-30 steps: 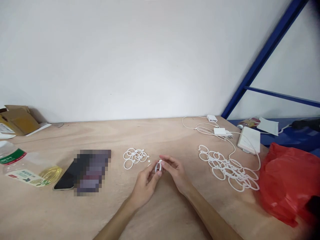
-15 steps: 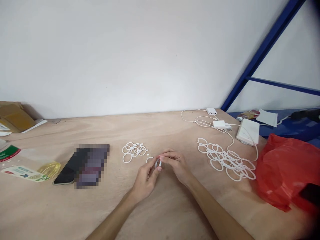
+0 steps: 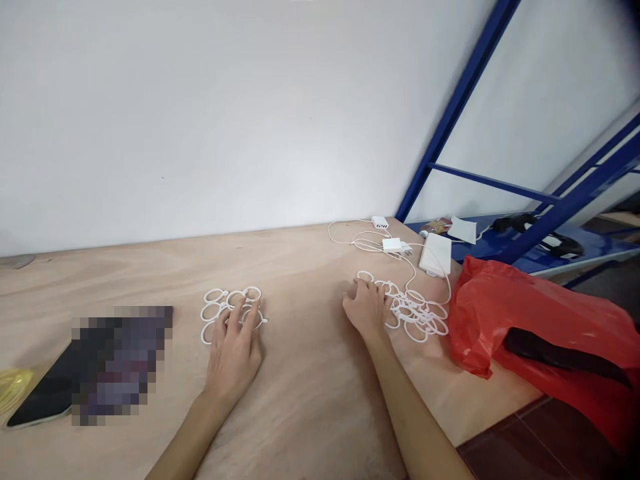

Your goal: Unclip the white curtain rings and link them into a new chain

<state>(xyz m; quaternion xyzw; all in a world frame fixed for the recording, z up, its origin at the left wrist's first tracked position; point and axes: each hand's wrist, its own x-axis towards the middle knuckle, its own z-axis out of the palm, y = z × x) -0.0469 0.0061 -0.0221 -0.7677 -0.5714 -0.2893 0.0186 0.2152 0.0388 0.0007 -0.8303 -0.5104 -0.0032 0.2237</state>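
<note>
My left hand point(image 3: 234, 347) lies flat on the wooden table point(image 3: 310, 393), its stretched fingers resting on a small cluster of white plastic rings point(image 3: 220, 308). My right hand point(image 3: 367, 310) reaches to the right, its fingers curled at the edge of a larger heap of white rings point(image 3: 417, 313). Whether those fingers pinch a ring is hidden by the back of the hand.
A dark phone point(image 3: 55, 387) lies at the left, partly blurred. A red plastic bag point(image 3: 530, 333) with a black item in it sits at the right table edge. White chargers, cables point(image 3: 380, 240) and a white power bank point(image 3: 435, 255) lie at the back right, by blue shelf struts.
The hands, which pinched one white ring together at the table's middle, have parted: the left went to the small ring cluster, the right to the large heap. The view swung right.
</note>
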